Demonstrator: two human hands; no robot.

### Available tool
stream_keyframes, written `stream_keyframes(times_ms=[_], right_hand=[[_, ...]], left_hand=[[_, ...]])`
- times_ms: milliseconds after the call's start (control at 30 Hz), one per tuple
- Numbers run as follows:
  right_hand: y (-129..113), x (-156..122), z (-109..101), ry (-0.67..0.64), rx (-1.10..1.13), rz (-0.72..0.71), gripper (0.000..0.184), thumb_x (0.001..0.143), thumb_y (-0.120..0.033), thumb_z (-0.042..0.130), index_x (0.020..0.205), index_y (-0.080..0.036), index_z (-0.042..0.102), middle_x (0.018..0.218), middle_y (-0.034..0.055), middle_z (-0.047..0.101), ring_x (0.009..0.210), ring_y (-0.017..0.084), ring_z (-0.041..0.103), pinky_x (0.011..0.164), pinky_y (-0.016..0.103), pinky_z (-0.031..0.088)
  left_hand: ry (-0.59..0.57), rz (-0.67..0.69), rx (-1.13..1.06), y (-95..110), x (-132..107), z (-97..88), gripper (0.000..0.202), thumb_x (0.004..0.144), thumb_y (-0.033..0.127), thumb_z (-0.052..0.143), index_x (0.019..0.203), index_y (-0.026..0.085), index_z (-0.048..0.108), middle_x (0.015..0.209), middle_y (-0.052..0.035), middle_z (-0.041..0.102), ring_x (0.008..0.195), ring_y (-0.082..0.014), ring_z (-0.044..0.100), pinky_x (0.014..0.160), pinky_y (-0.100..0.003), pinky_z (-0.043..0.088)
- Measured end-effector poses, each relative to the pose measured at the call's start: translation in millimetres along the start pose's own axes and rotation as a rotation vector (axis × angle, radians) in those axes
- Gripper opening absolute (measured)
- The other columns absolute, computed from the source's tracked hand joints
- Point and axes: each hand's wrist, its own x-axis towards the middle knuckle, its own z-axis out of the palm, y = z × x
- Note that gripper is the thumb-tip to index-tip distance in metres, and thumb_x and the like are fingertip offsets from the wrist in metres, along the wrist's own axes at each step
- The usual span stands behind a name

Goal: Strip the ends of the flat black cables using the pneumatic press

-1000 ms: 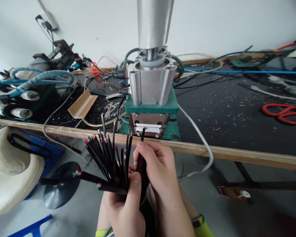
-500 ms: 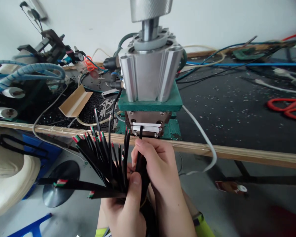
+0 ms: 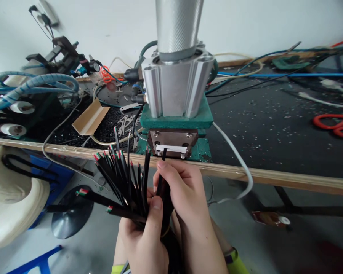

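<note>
My left hand [image 3: 144, 236] is closed round a bundle of black cables [image 3: 122, 179] that fans out up and to the left, each end showing red, green and white wire tips. My right hand [image 3: 183, 190] pinches a single black cable [image 3: 163, 160] between thumb and fingers. That cable's tip sits in the slot at the front of a small press [image 3: 177, 91] with an aluminium cylinder on a green plate. The press stands at the near edge of the bench [image 3: 274, 179].
A folded cardboard piece [image 3: 91, 118], cut wire offcuts and black granules lie left of the press. Blue-wrapped hoses [image 3: 34, 85] and machinery fill the far left. Red scissors [image 3: 333, 125] and several cables lie at right. A white cable [image 3: 237, 156] hangs over the bench edge.
The press's knurled upper part has come down onto the cylinder. My hands and the cables have barely moved; the view has shifted slightly.
</note>
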Motion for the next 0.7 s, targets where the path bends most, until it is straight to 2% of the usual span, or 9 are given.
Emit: stream_keyframes(times_ms=[133, 300, 433, 533, 600, 700], right_hand=[[1, -2, 0, 0.008, -0.031, -0.027, 0.048, 0.103, -0.049, 0.076, 0.063, -0.023, 0.069, 0.059, 0.0001, 0.064, 0.054, 0.015, 0.057, 0.054, 0.028, 0.045], [6, -6, -4, -0.016, -0.069, -0.051, 0.049, 0.106, -0.055, 0.078, 0.069, -0.022, 0.072, 0.063, 0.0008, 0.066, 0.059, 0.016, 0.061, 0.056, 0.027, 0.045], [8, -9, -7, -0.112, -0.137, -0.188, 0.051, 0.11, -0.055, 0.076, 0.071, -0.021, 0.075, 0.066, 0.0013, 0.069, 0.063, 0.017, 0.061, 0.061, 0.03, 0.043], [4, -14, -6, -0.158, -0.195, -0.308, 0.052, 0.114, -0.054, 0.073, 0.074, -0.021, 0.077, 0.067, 0.0016, 0.071, 0.065, 0.018, 0.064, 0.064, 0.031, 0.045], [1, -17, -6, -0.178, -0.195, -0.345, 0.052, 0.115, -0.053, 0.072, 0.074, -0.021, 0.077, 0.069, 0.0022, 0.072, 0.065, 0.018, 0.066, 0.064, 0.032, 0.046], [-2, -20, -5, -0.197, -0.18, -0.368, 0.046, 0.114, -0.043, 0.075, 0.073, -0.022, 0.073, 0.072, 0.0024, 0.073, 0.066, 0.018, 0.067, 0.063, 0.032, 0.047]], left_hand=[[-0.051, 0.0, 0.03, -4, 3, -5.8, 0.036, 0.06, 0.034, 0.116, 0.085, 0.023, 0.093, 0.089, -0.0013, 0.091, 0.073, -0.0191, 0.087, 0.071, -0.021, 0.07], [-0.094, 0.08, 0.021, -10, 5, -15.5, 0.029, 0.071, 0.037, 0.114, 0.09, 0.026, 0.095, 0.094, -0.0008, 0.092, 0.081, -0.0194, 0.089, 0.077, -0.021, 0.07], [-0.126, 0.143, -0.032, -7, 6, -18.8, 0.033, 0.069, 0.043, 0.115, 0.085, 0.024, 0.093, 0.092, -0.0019, 0.09, 0.078, -0.0189, 0.086, 0.075, -0.022, 0.069], [-0.156, 0.184, -0.068, -2, 7, -20.7, 0.038, 0.067, 0.047, 0.116, 0.081, 0.022, 0.089, 0.092, -0.0032, 0.087, 0.082, -0.0204, 0.084, 0.077, -0.025, 0.069], [-0.205, 0.221, -0.085, -1, 8, -23.0, 0.039, 0.07, 0.048, 0.114, 0.078, 0.021, 0.086, 0.09, -0.0038, 0.083, 0.084, -0.0222, 0.082, 0.079, -0.028, 0.069], [-0.312, 0.291, -0.087, -1, 11, -26.5, 0.038, 0.077, 0.049, 0.107, 0.074, 0.021, 0.081, 0.086, -0.0044, 0.077, 0.082, -0.0227, 0.078, 0.08, -0.031, 0.068]])
